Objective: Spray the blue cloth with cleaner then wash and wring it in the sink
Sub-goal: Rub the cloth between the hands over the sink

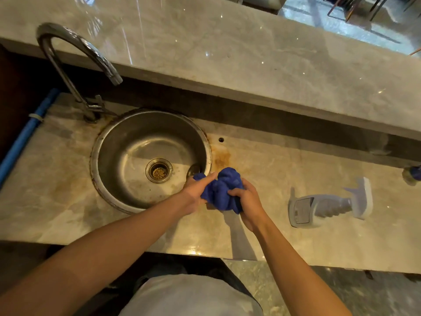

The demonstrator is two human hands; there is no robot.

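The blue cloth is bunched into a ball between both hands, just right of the round steel sink and above its rim and the counter. My left hand grips the cloth's left side, fingers reaching over the sink's right edge. My right hand clutches its right side from below. The white spray bottle of cleaner lies on its side on the counter to the right, nozzle pointing right. The curved faucet stands at the sink's back left with no water running; the basin looks dry, with a drain strainer in the middle.
The marble counter has a rust stain beside the sink. A higher marble ledge runs along the back. A blue pipe lies along the left edge. A small blurred object sits at the far right.
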